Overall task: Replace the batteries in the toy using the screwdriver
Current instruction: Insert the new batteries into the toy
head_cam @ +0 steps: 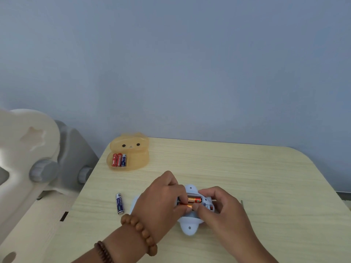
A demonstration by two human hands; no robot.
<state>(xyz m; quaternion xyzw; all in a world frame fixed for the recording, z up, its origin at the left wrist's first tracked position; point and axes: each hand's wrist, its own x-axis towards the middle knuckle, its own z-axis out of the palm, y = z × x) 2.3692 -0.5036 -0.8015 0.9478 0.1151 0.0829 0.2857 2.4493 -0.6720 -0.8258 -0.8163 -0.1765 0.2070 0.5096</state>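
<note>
Two hands meet over the pale blue toy, which lies at the near middle of the counter with its battery bay open. The left hand pinches the lower battery in the bay. The right hand grips the toy, thumb on this battery. One blue battery lies left of the toy, and three more are in the orange box far behind.

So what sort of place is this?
Likely a home, maybe a child's room: a wood-look desk against a plain blue wall, cream plastic furniture with a star cutout beside it, and a bear-faced box of batteries.
</note>
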